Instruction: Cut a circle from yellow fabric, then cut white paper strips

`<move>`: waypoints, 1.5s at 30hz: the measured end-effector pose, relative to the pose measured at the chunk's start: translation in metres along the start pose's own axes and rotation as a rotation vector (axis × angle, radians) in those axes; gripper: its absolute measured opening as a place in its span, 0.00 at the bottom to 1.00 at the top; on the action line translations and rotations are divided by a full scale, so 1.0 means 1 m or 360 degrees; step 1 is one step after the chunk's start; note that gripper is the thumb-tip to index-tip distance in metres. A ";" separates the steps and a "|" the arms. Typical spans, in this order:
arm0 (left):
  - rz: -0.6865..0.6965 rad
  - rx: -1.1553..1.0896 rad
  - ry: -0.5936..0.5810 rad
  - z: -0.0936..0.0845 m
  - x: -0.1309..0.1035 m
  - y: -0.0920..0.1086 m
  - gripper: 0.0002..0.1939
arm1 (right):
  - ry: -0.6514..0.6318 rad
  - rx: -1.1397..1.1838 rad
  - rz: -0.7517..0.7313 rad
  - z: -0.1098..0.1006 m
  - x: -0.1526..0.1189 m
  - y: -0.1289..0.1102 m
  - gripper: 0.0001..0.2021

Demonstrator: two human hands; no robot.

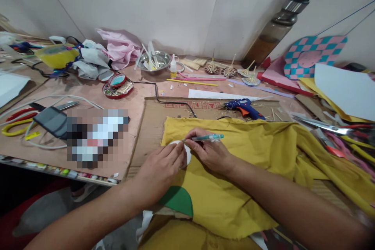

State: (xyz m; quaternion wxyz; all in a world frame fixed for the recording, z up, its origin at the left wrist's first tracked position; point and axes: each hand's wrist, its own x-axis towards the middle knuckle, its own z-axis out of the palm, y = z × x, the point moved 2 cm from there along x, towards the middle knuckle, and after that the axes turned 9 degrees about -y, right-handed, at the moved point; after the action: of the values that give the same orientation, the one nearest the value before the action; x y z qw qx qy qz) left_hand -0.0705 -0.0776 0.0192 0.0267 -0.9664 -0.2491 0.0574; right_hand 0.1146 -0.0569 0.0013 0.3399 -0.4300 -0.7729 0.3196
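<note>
A mustard-yellow cloth (243, 140) lies spread over a piece of cardboard. On its left part rests a white round piece (187, 157), partly hidden under fingers. My left hand (164, 168) holds this white piece down, its fingers bent and close together. In my right hand (209, 150) is a pen (207, 137) with a teal, see-through barrel, pinched near its tip. That tip is at the upper edge of the white piece, beside the left fingertips. Below my left wrist lies a green rounded piece (178, 200), partly covered by the forearm.
Behind the cloth lies a blue glue gun (244, 107) on the cardboard (155, 115). Scissors (322, 124) and pliers lie at the right. A metal bowl (154, 61), a small glue bottle (173, 67) and a tilted glass bottle (269, 33) stand along the wall. A phone-like object (51, 122) lies left.
</note>
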 end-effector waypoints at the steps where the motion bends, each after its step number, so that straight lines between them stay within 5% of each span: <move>1: -0.0007 -0.0019 0.0001 0.000 0.000 0.000 0.22 | -0.0003 0.0001 -0.0002 0.000 0.000 0.000 0.06; 16: 0.0014 0.0030 0.0168 0.004 -0.005 -0.001 0.22 | 0.0010 -0.0046 -0.0058 -0.001 -0.001 -0.003 0.07; 45: -0.0018 -0.0095 0.0051 0.001 0.000 -0.003 0.19 | -0.0010 -0.0143 -0.0045 -0.002 -0.002 -0.006 0.07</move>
State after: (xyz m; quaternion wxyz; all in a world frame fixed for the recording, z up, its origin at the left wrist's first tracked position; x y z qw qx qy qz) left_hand -0.0722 -0.0748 0.0181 0.0022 -0.9662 -0.2556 0.0343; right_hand 0.1139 -0.0605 0.0069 0.3223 -0.4329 -0.7935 0.2811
